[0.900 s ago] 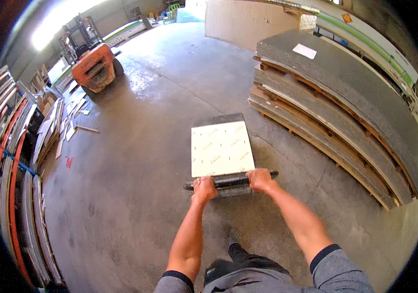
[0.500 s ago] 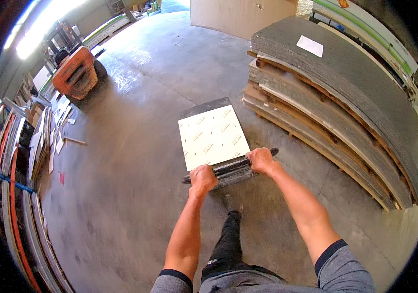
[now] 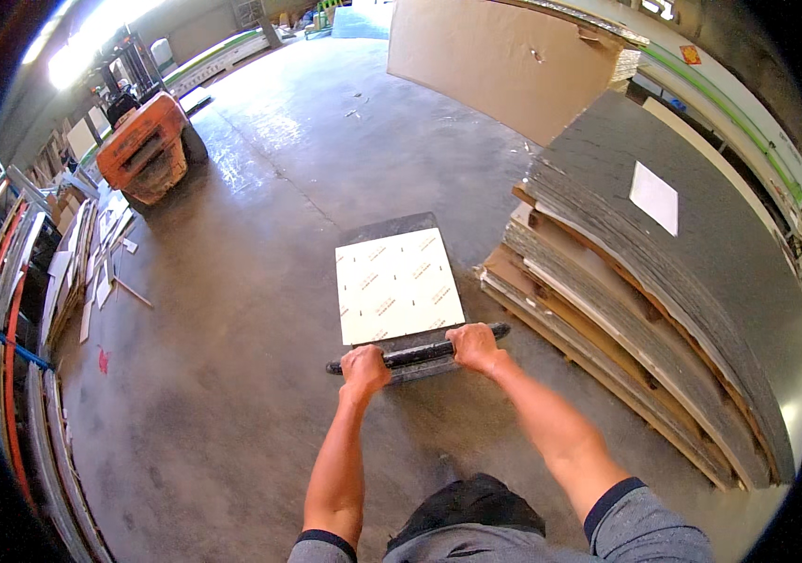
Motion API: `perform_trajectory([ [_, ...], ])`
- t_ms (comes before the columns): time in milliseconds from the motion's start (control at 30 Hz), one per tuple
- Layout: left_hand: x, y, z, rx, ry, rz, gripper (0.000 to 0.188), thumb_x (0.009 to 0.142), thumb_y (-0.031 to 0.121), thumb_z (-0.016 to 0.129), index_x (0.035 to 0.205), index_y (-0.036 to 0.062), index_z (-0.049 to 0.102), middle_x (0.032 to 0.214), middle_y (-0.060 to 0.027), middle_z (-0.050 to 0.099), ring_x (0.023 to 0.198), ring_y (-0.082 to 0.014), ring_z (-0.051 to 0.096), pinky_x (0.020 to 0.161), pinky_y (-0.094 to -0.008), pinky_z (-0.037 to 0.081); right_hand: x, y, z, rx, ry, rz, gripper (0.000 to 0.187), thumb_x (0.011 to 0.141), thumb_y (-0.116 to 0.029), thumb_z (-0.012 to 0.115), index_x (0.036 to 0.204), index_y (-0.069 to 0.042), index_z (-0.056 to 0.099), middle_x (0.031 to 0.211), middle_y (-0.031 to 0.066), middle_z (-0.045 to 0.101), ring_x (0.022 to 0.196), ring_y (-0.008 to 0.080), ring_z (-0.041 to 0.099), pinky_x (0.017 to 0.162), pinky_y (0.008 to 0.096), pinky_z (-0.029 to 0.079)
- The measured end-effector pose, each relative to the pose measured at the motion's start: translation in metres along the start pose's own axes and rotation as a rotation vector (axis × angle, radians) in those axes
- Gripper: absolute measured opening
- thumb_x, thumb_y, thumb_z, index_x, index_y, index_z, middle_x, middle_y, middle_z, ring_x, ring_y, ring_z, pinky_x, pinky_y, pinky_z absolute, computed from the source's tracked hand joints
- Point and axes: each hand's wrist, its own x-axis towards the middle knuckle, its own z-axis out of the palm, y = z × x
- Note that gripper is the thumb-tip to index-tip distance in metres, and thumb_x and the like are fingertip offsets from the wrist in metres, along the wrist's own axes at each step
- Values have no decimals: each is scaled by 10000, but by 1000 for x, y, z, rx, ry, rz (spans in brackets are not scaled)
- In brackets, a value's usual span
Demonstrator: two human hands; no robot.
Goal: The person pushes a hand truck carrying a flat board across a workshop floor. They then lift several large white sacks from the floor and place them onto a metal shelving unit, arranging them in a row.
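Note:
My left hand point(image 3: 364, 369) and my right hand point(image 3: 477, 347) are both wrapped round a dark push handle point(image 3: 418, 355), the left near its left end and the right near its right end. The handle belongs to a cart with a dark flat deck point(image 3: 387, 228), seen from above just beyond my hands. Lying flat on that deck is a square cream-coloured sheet or panel stack point(image 3: 398, 284) with slanted printed marks. It covers most of the deck; a dark strip shows along the far edge.
Close on the right stand layered stacks of large grey boards point(image 3: 645, 281) on pallets, a white paper sheet point(image 3: 654, 198) on top. Behind them is a big cardboard-faced stack point(image 3: 504, 66). An orange forklift point(image 3: 145, 150) sits far left. Racks with upright panels point(image 3: 21, 281) and offcuts line the left.
The cart and I have moved forward over the floor. The board stacks on the right appear nearer, and more of the cardboard-faced stack shows. Both hands keep their hold on the handle.

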Motion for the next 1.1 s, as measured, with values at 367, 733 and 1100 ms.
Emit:
perform_trajectory([
  [367,273,-56,-65,56,58,-8,214,687,94,650,871,81,758,890,-182,711,902,-353,688,803,-441,531,269,72,-22,16,44,-15,133,751,-138,603,826,-109,709,805,166,709,787,360,700,707,469,554],
  [733,518,-90,-128,120,40,15,164,666,80,663,809,89,743,887,-177,708,906,-358,685,778,-455,526,509,149,-53,70,30,-15,130,764,-176,617,845,-123,702,773,142,701,751,338,700,676,469,547],
  [1100,773,-29,-111,-77,174,147,127,697,116,631,705,34,728,805,-224,702,766,-385,709,648,-467,553,715,328,-104,-204,-150,148,147,755,-155,647,883,-128,713,884,122,715,898,323,684,793,457,523],
])
